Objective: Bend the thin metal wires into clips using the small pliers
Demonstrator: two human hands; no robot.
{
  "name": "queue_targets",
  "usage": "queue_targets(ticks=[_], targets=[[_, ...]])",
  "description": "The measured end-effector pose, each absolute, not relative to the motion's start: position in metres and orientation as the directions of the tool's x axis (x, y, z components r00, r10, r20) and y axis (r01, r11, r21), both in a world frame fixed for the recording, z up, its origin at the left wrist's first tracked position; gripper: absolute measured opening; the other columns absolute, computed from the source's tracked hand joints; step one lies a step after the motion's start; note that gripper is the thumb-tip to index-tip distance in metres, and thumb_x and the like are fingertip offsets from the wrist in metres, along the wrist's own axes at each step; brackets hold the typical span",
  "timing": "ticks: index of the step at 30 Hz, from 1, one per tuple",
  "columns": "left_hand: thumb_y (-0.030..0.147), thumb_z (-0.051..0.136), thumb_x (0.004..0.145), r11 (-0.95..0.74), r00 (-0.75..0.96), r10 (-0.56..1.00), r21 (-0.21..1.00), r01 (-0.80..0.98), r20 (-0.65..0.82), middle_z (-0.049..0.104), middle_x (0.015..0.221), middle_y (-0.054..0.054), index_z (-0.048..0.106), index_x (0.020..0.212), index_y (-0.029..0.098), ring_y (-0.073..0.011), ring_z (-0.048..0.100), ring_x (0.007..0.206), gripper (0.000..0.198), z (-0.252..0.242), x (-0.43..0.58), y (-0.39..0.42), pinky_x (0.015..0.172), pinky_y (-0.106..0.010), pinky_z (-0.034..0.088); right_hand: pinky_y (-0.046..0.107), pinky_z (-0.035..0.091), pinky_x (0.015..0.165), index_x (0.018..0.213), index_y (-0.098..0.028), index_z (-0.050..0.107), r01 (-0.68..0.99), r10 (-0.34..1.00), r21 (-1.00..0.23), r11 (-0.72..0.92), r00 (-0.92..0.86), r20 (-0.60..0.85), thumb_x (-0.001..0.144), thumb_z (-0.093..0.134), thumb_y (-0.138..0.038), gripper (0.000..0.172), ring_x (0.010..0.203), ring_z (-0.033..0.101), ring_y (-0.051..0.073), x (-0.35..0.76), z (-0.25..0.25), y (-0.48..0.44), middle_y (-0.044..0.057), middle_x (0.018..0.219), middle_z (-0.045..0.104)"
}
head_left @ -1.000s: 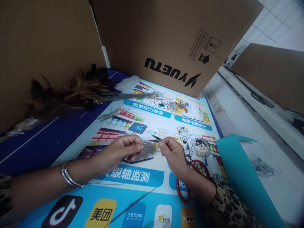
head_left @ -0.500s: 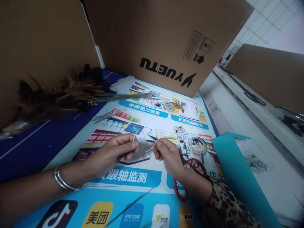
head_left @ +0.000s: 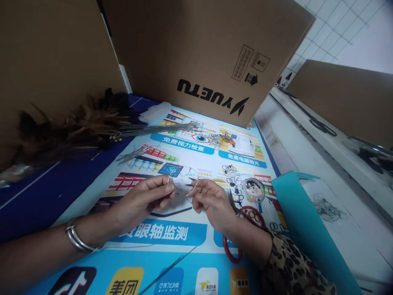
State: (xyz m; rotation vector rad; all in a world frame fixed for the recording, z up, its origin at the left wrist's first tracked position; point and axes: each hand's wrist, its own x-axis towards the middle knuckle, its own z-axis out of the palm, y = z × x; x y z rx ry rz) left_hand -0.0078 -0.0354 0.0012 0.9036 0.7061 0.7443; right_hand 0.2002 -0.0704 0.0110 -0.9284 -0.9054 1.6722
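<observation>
My left hand (head_left: 155, 193) pinches a thin pale wire (head_left: 170, 179) between thumb and index finger. Facing it, my right hand (head_left: 211, 200) has its fingertips closed on another stretch of wire (head_left: 194, 188), which curves up in a loop between the hands. Whether both ends belong to one piece I cannot tell. Dark pointed blade tips (head_left: 191, 179) show just behind my right fingers. Red-handled scissors (head_left: 252, 215) lie on the printed sheet beside my right wrist, partly hidden by the forearm.
Bundles of straight wires (head_left: 159, 129) and brown feathers (head_left: 89, 119) lie at the left. Tangled wire and small black rings (head_left: 236, 192) sit near a round tape roll (head_left: 254, 190). A teal box (head_left: 307, 229) stands right; a large carton (head_left: 211, 53) closes off the back.
My right hand has shifted slightly left, its fingers changing their hold on the wire and covering more of the dark blades. My left hand keeps its pinch. The whole view has shifted a little.
</observation>
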Motion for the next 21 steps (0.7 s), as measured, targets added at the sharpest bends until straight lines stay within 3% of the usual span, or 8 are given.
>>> queue_targets(ticks=[21], targets=[[0.043,0.073,0.081,0.354,0.510,0.833,0.916,-0.189,-0.216,0.052,0.056,0.004,0.058,0.075,0.017,-0.0094,0.041,0.054,0.030,0.0046,-0.0051,-0.0328,0.052,-0.021,0.029,0.024,0.034,0.051,0.094,-0.019,0.065,-0.387,0.992,-0.917,-0.097,-0.107,-0.060,0.073,0.073,-0.024,0.022,0.050,0.047,0.008,0.2019,0.0121,-0.0687,-0.005,0.066,0.057]])
